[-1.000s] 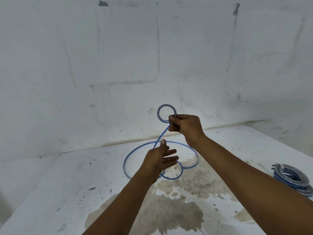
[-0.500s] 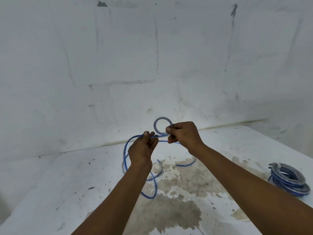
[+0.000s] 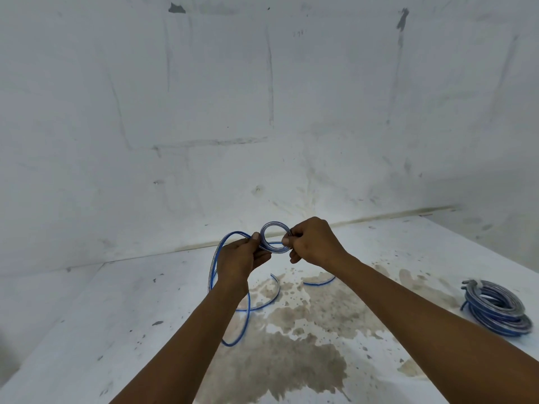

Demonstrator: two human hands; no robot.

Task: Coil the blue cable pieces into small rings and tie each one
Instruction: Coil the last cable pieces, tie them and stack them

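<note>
Cable, blue and long, is partway into a coil: one small ring is formed and held up between both hands above the worktop. The right hand pinches the ring's side in a closed grip; the left hand curls its grip round the strand feeding in. Most of the length, I'd say, trails loose in wide loops onto the stained surface, unwound and untied. By my count: one piece in work, and one pile of finished coils far right, perhaps two stacked, though I cannot be sure.
</note>
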